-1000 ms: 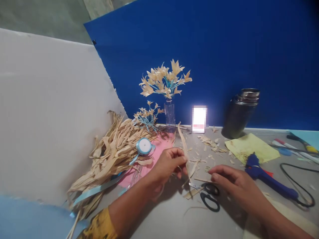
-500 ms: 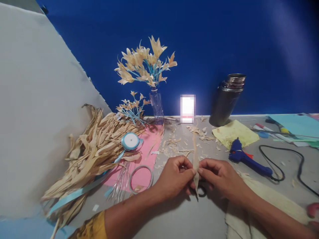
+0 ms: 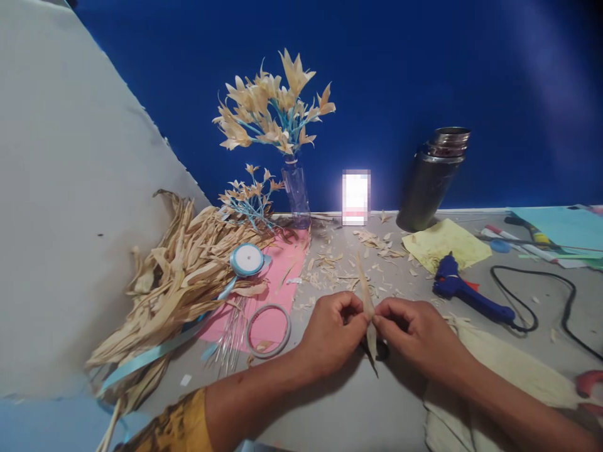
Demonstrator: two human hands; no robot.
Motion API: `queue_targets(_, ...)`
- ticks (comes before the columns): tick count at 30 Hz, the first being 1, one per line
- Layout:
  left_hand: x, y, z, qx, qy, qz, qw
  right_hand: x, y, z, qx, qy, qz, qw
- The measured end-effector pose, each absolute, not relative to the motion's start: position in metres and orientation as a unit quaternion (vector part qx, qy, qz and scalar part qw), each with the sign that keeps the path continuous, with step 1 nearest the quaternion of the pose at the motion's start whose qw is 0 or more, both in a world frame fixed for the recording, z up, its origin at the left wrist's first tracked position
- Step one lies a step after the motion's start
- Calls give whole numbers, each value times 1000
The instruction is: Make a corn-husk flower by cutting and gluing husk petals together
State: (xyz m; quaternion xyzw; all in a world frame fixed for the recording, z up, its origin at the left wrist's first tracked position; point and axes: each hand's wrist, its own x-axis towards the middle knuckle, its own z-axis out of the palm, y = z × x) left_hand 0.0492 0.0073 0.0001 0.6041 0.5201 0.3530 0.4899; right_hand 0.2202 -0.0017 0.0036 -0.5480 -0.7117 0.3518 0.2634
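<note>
A narrow strip of dried corn husk (image 3: 365,290) stands upright between both hands above the grey table (image 3: 343,408). My left hand (image 3: 332,333) pinches it from the left with thumb and fingers closed. My right hand (image 3: 414,336) pinches the same strip from the right, fingertips almost touching the left ones. The black scissors (image 3: 382,350) lie mostly hidden under the hands. Husk scraps (image 3: 330,273) litter the table just beyond.
A heap of dried husks (image 3: 179,276) with a blue ribbon spool (image 3: 247,259) lies left, beside pink paper (image 3: 277,282), thin wires and a ring (image 3: 268,321). Husk flowers in a bottle (image 3: 296,191), a steel flask (image 3: 431,179), yellow paper, a blue glue gun (image 3: 464,292) with cord, and pens lie behind and right.
My right hand came off the table near the scissors and joined my left hand on the husk strip. The view swung down and to the left; the strip now stands between both hands.
</note>
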Motion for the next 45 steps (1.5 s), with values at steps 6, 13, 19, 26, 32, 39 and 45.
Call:
queue_targets(6,50,10,-1,454,483,327,674,221,0,8,-545,-645,448,293)
queue_targets(13,45,11,1,428,461,333,702,223,3,6,-541,-596,525,277)
queue_targets(19,41,12,-6,423,425,341,724,222,4,8,-537,-589,532,283)
queue_targets(26,46,4,-14,468,429,346,691,221,3,0,-538,-634,484,272)
queue_targets(32,47,3,-15,492,468,367,636,221,1,-6,-544,-688,407,256)
queue_targets(39,47,2,-12,494,482,365,625,220,-1,-6,-548,-734,319,242)
queue_targets(45,45,3,-11,489,418,325,693,223,1,-12,-563,-769,218,209)
